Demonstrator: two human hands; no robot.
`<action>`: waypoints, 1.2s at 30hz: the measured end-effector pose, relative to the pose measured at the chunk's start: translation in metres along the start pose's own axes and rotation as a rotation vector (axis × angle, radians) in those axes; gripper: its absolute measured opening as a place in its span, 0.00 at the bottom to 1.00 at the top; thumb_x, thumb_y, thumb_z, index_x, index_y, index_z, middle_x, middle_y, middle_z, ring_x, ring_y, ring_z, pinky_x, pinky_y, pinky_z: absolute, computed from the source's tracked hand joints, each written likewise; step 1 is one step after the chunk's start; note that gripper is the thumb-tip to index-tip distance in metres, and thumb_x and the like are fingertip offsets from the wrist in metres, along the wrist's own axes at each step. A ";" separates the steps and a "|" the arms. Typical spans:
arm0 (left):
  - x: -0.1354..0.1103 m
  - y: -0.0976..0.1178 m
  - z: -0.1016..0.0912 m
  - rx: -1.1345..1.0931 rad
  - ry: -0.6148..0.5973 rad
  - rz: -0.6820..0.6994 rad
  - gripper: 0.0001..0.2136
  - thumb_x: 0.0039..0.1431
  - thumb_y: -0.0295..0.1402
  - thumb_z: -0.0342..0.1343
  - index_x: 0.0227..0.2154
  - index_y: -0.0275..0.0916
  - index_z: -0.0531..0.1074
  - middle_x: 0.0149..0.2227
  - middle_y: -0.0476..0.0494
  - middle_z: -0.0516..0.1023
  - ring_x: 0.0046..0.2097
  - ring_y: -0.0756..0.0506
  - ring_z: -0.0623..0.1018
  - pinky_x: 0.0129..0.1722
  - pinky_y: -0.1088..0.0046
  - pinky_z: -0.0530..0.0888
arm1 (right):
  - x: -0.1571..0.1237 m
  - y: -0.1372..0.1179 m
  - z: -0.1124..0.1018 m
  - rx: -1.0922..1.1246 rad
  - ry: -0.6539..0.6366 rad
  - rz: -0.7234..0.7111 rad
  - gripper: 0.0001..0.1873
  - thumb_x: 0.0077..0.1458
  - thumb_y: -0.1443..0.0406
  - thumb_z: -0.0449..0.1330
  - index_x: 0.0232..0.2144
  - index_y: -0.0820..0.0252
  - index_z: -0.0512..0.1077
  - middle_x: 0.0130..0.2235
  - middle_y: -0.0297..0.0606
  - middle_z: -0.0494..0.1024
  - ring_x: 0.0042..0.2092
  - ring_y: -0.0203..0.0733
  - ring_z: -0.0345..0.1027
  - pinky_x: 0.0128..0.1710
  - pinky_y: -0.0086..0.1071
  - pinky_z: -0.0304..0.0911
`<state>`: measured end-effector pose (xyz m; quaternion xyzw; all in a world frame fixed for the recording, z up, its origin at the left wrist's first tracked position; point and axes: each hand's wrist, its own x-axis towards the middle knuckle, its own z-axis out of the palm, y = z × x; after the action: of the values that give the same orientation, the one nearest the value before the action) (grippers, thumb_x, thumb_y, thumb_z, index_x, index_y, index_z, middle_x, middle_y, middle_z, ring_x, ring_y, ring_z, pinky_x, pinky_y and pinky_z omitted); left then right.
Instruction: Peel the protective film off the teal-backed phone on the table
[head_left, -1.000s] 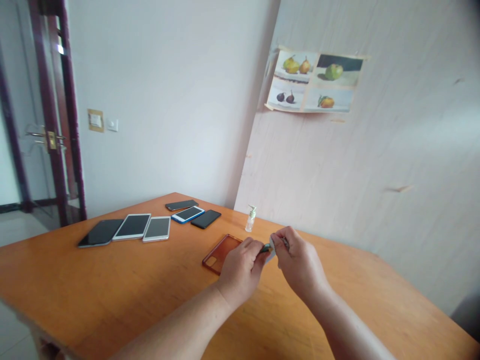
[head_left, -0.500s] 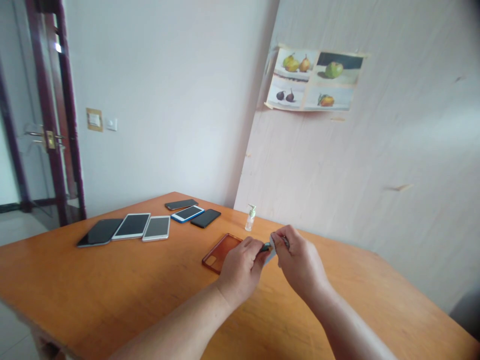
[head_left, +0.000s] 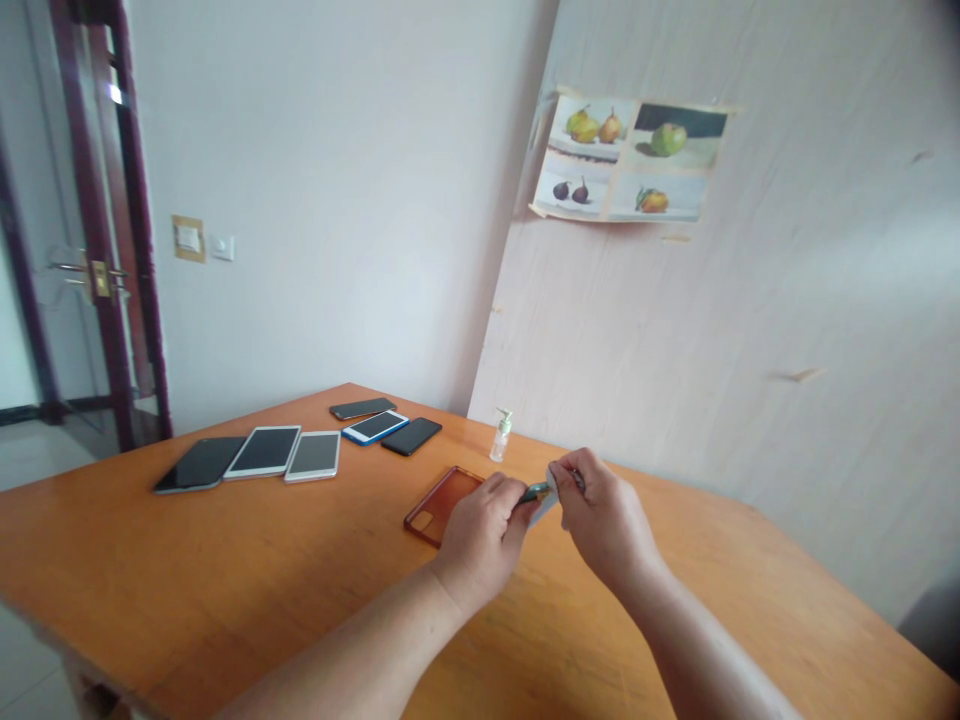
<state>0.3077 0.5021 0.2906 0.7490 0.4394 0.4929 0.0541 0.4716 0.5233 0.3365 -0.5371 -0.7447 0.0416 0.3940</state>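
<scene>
My left hand (head_left: 484, 535) is closed on a thin, dark-edged thing, probably a phone (head_left: 535, 491), seen nearly edge-on and mostly covered by my fingers. Pinched in my right hand (head_left: 607, 510) is a white wipe or cloth (head_left: 546, 503), folded around the phone's right end. Both hands are raised a little above the table, close together. A translucent reddish-brown phone case (head_left: 450, 500) lies flat behind my left hand, which hides its right part. Behind the hands stands a small clear pump bottle (head_left: 499, 440) with a pale green top.
On the left of the wooden table (head_left: 300, 580) lie a black tablet (head_left: 201, 464), a white tablet (head_left: 264, 452), a white phone (head_left: 313, 456), a blue-edged phone (head_left: 376, 427) and two dark phones (head_left: 412, 436). A wall board (head_left: 675, 330) rises behind the table.
My right hand has shifted slightly to the right along the phone with the wipe, so a bit more of the phone's edge shows. My left hand stays in place.
</scene>
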 end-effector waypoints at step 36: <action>-0.001 0.001 0.000 0.001 -0.010 -0.011 0.06 0.65 0.30 0.49 0.32 0.40 0.68 0.33 0.47 0.72 0.36 0.47 0.73 0.34 0.73 0.66 | -0.004 -0.010 0.000 0.043 -0.034 -0.022 0.13 0.62 0.55 0.49 0.32 0.54 0.68 0.22 0.30 0.72 0.24 0.37 0.64 0.25 0.28 0.50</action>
<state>0.3079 0.5011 0.2907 0.7491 0.4434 0.4887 0.0583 0.4649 0.5156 0.3390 -0.5197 -0.7560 0.0626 0.3930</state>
